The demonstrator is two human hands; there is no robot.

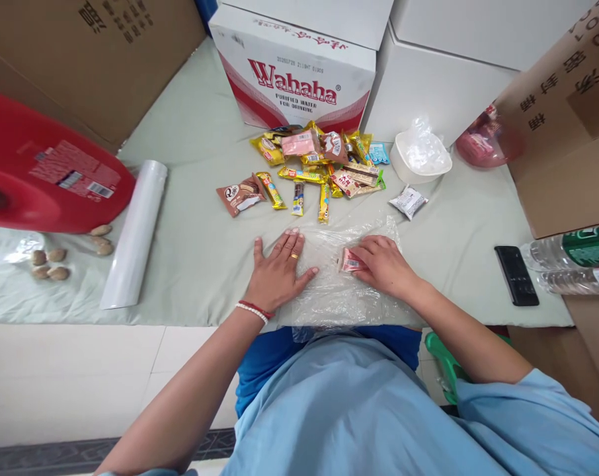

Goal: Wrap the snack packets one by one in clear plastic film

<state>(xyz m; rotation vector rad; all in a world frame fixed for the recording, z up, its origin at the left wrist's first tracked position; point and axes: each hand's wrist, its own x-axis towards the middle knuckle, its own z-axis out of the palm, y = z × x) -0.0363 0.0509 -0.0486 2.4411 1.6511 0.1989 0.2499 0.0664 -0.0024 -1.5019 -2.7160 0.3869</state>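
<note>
A sheet of clear plastic film [324, 301] lies on the cloth near the table's front edge, its lower end hanging over. My left hand [278, 268] rests flat with spread fingers on the film's left side. On the film, my right hand [383, 263] has its fingers closed over a small pink-and-white snack packet [350, 260], whose left end shows. Behind both hands sits a pile of wrapped snacks [304, 173], mostly yellow, with a pink packet [299, 143] on top. A brown snack packet [241, 196] lies at the pile's left.
A roll of plastic film [135, 235] and a red jug [56, 165] stand left, near several brown nuts [49, 264]. A Wahaha carton [299, 86] backs the snacks. Rightward are a white bowl [403, 170], silver packet [409, 201], black phone [516, 276] and bottles [572, 254].
</note>
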